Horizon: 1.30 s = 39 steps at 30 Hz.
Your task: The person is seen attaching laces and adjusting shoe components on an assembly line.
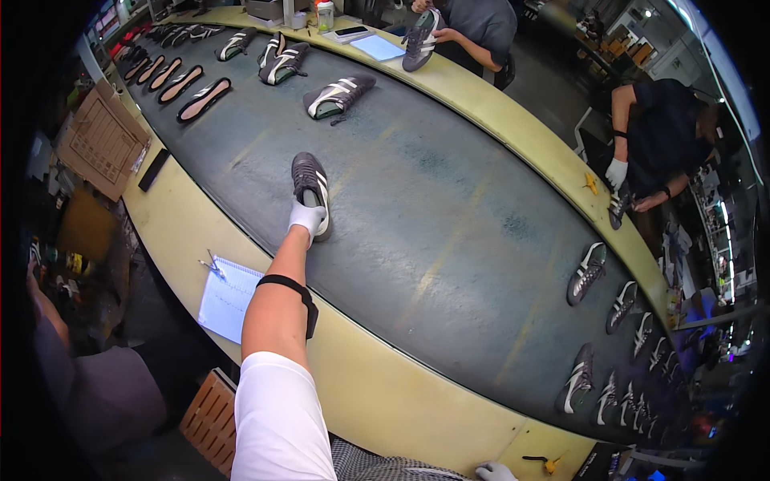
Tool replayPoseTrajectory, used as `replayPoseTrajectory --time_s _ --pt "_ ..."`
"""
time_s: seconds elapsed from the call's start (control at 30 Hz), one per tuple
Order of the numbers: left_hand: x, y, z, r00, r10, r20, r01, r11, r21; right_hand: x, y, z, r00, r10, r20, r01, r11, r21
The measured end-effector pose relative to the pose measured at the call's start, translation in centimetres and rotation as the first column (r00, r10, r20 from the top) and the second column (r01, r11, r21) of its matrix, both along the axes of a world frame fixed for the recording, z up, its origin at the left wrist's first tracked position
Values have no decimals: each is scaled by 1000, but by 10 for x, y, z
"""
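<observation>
My left arm stretches far out over the dark conveyor belt [417,200]. The white-gloved left hand [308,216] is closed on the heel opening of a dark sneaker [309,172] with white stripes and laces, its toe facing away from me. The sneaker is on or just above the belt; I cannot tell which. Only part of my right hand [496,471], also in a white glove, shows at the bottom edge near the yellow tabletop, its fingers mostly hidden. A small yellow-handled tool [550,463] lies to the right of it.
Farther up the belt lie a striped sneaker [341,96] and several pink-lined shoe uppers [204,100]. More sneakers [576,377] stand at the right end. A spiral notebook [228,297] rests by my forearm. Across the belt, two people [477,32] [662,132] handle shoes.
</observation>
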<state>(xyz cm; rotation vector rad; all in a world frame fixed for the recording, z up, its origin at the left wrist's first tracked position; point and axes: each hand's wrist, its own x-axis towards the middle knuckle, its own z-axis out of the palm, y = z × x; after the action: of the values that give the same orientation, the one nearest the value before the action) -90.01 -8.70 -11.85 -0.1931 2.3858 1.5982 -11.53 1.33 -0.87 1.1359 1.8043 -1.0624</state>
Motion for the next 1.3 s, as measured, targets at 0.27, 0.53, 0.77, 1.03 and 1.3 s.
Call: replayPoseTrajectory --time_s 0.27,0.53,0.77,1.03,1.3 --pt "174 3 28 868 -404 290 -91 445 891 -40 9 38 933 -333 -136 331 943 -38" --pt "539 42 169 788 -582 -202 583 599 549 -82 56 109 563 -141 -814 211 977 -24" --pt "732 66 161 475 -877 -64 829 422 368 137 100 75 150 -895 -421 392 445 -805" --pt "842 144 71 38 -997 -70 911 63 -409 359 54 54 268 -816 -512 587 560 -585" --pt "872 188 57 -89 -978 190 975 -47 216 392 -24 20 719 -391 -575 558 817 143"
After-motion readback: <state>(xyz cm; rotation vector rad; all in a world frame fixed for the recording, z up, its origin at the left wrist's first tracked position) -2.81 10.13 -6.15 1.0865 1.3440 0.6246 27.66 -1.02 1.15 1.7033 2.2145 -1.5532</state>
